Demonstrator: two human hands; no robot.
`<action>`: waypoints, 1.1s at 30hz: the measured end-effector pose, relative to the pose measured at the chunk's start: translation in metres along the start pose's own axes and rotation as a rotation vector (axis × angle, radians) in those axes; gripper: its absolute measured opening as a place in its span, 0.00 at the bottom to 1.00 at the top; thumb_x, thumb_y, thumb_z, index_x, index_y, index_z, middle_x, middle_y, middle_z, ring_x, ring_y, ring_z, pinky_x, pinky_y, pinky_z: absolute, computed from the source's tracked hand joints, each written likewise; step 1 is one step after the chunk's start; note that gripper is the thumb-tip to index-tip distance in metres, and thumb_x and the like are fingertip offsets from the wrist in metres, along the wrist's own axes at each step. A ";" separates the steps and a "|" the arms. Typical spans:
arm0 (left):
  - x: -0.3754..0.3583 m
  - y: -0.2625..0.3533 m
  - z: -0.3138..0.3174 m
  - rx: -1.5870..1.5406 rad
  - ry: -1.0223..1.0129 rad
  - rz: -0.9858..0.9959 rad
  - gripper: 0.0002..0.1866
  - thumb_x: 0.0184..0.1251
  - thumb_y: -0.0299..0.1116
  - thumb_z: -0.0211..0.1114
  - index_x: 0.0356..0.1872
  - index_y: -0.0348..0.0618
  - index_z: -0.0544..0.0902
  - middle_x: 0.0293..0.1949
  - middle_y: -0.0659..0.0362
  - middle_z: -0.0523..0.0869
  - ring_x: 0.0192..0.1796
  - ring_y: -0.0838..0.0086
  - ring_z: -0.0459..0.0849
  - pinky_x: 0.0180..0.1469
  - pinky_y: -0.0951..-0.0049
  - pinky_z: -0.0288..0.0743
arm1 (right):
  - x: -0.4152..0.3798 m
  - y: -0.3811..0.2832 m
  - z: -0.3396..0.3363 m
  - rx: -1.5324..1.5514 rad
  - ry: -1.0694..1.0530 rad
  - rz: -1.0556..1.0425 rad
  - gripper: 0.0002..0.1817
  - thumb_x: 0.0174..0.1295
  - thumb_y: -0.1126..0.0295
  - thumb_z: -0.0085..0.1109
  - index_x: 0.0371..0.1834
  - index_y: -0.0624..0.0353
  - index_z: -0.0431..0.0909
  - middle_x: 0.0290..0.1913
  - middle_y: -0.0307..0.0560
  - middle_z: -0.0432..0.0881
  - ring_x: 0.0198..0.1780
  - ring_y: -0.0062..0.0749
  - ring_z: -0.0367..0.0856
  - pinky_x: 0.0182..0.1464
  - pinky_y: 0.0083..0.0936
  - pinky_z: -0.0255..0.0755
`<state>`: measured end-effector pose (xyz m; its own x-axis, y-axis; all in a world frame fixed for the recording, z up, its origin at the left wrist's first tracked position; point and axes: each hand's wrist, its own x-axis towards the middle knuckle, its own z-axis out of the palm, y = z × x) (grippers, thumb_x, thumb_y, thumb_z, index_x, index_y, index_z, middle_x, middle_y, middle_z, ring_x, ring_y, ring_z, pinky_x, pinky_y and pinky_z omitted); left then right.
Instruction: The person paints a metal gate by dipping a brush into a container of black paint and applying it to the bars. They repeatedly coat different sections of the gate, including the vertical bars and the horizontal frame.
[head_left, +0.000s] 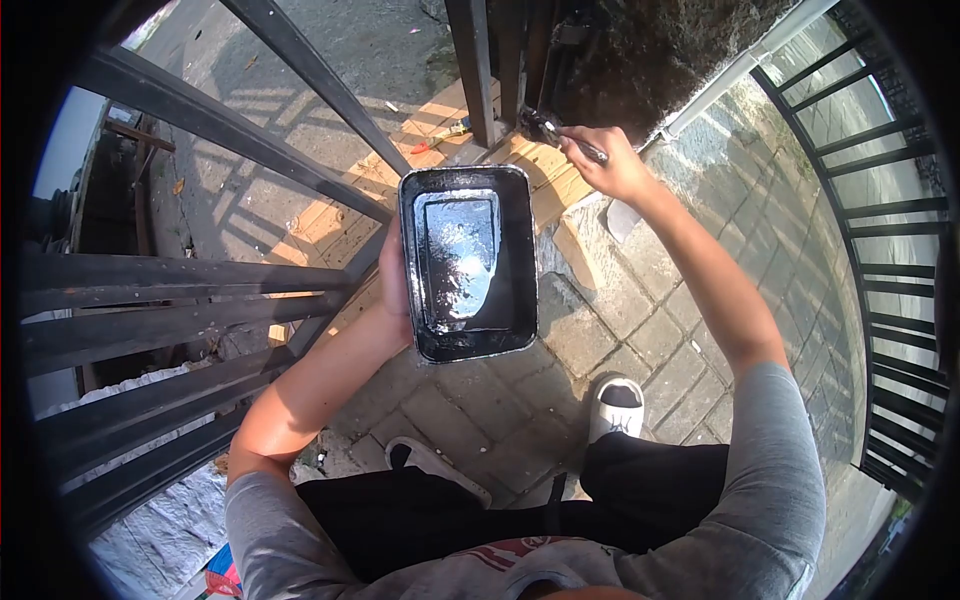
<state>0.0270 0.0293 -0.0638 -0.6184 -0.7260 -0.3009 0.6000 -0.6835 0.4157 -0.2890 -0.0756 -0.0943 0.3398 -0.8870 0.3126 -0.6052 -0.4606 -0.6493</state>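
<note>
My left hand (394, 277) supports a black rectangular paint tray (519, 290) from its left side, with most of the fingers hidden underneath. Glossy black paint (465, 250) lies in the tray and reflects the sky. My right hand (615, 165) is wrapped round the handle of a paintbrush (545, 127). The brush's dark bristle end is right at the lower part of a dark metal post (508, 65). Flattened cardboard (560, 190) covers the ground below the post.
Dark metal gate bars (230, 135) fan out on my left, close to my left forearm. A rough dark wall (640, 60) and a white pipe (745, 65) are beyond my right hand. Another barred fence (905, 210) runs at far right. Paving bricks (570, 320) lie underfoot.
</note>
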 end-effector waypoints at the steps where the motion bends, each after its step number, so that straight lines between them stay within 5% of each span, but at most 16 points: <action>1: 0.001 -0.001 -0.006 0.025 -0.001 0.007 0.47 0.75 0.70 0.46 0.78 0.39 0.67 0.72 0.41 0.76 0.71 0.49 0.80 0.71 0.43 0.77 | 0.001 0.001 0.001 -0.060 -0.015 -0.071 0.14 0.73 0.65 0.61 0.51 0.65 0.87 0.37 0.64 0.88 0.41 0.58 0.89 0.46 0.37 0.83; 4: 0.003 -0.003 -0.007 0.018 0.004 0.024 0.46 0.75 0.70 0.45 0.78 0.39 0.67 0.71 0.41 0.77 0.70 0.49 0.81 0.71 0.43 0.78 | 0.014 -0.024 -0.016 0.018 0.126 -0.003 0.14 0.73 0.65 0.61 0.52 0.64 0.87 0.36 0.63 0.88 0.38 0.54 0.91 0.44 0.36 0.83; 5: 0.003 -0.004 -0.005 0.002 0.009 0.029 0.46 0.76 0.70 0.45 0.78 0.39 0.67 0.71 0.41 0.77 0.70 0.49 0.81 0.71 0.44 0.78 | 0.018 -0.028 -0.024 -0.021 0.188 -0.087 0.14 0.77 0.67 0.61 0.55 0.67 0.87 0.36 0.55 0.92 0.34 0.31 0.92 0.42 0.28 0.84; 6: 0.003 -0.004 -0.003 -0.003 0.005 0.027 0.46 0.76 0.69 0.45 0.78 0.38 0.67 0.71 0.41 0.77 0.70 0.49 0.81 0.71 0.43 0.78 | 0.018 -0.031 -0.025 0.066 0.260 -0.079 0.14 0.77 0.68 0.60 0.56 0.68 0.86 0.37 0.54 0.92 0.35 0.31 0.92 0.43 0.27 0.85; 12: 0.006 -0.003 -0.004 -0.019 0.016 0.028 0.46 0.76 0.69 0.45 0.78 0.38 0.67 0.71 0.40 0.77 0.69 0.48 0.81 0.70 0.43 0.78 | -0.004 -0.039 -0.002 -0.096 0.493 -0.417 0.18 0.75 0.76 0.59 0.65 0.71 0.79 0.44 0.60 0.89 0.41 0.40 0.89 0.46 0.27 0.82; 16: 0.006 -0.005 -0.008 -0.011 0.003 0.025 0.47 0.75 0.70 0.46 0.78 0.38 0.67 0.70 0.40 0.77 0.69 0.48 0.82 0.70 0.42 0.78 | -0.016 0.006 0.034 -0.044 0.268 -0.335 0.18 0.69 0.77 0.63 0.60 0.71 0.80 0.38 0.62 0.86 0.37 0.54 0.85 0.45 0.41 0.81; 19: 0.006 -0.004 -0.011 0.010 0.006 0.027 0.47 0.74 0.71 0.46 0.78 0.38 0.67 0.71 0.41 0.77 0.69 0.48 0.81 0.71 0.42 0.78 | -0.024 0.013 0.044 -0.047 -0.025 0.022 0.16 0.70 0.69 0.62 0.56 0.66 0.84 0.36 0.64 0.87 0.38 0.59 0.88 0.46 0.43 0.81; 23: 0.003 -0.007 -0.023 0.069 0.003 0.079 0.48 0.73 0.72 0.46 0.79 0.39 0.67 0.71 0.42 0.77 0.70 0.48 0.81 0.71 0.43 0.77 | 0.000 -0.003 0.011 -0.009 0.152 -0.127 0.14 0.70 0.69 0.63 0.52 0.66 0.87 0.38 0.65 0.88 0.38 0.61 0.88 0.43 0.40 0.83; 28: 0.001 -0.002 -0.008 0.052 0.023 0.023 0.50 0.71 0.74 0.47 0.79 0.41 0.66 0.72 0.42 0.76 0.71 0.49 0.80 0.72 0.43 0.77 | 0.018 -0.053 -0.028 0.035 0.485 -0.091 0.16 0.78 0.68 0.58 0.56 0.69 0.86 0.37 0.55 0.93 0.36 0.31 0.93 0.43 0.24 0.85; 32: 0.001 -0.002 -0.004 0.081 0.056 0.004 0.53 0.67 0.77 0.50 0.80 0.41 0.65 0.73 0.42 0.75 0.72 0.49 0.79 0.73 0.43 0.76 | 0.011 -0.043 -0.013 -0.063 0.519 -0.293 0.14 0.77 0.72 0.59 0.58 0.68 0.86 0.41 0.54 0.93 0.39 0.31 0.93 0.45 0.25 0.85; 33: 0.001 -0.002 -0.006 0.103 0.056 0.006 0.54 0.67 0.78 0.50 0.80 0.41 0.64 0.74 0.42 0.74 0.72 0.49 0.79 0.73 0.43 0.76 | 0.003 -0.032 -0.003 -0.076 0.449 -0.185 0.15 0.75 0.73 0.60 0.60 0.69 0.84 0.42 0.56 0.92 0.40 0.33 0.93 0.45 0.27 0.85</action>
<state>0.0280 0.0296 -0.0698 -0.5836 -0.7354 -0.3443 0.5470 -0.6694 0.5026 -0.2703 -0.0638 -0.0704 0.1127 -0.7080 0.6971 -0.6203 -0.5982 -0.5073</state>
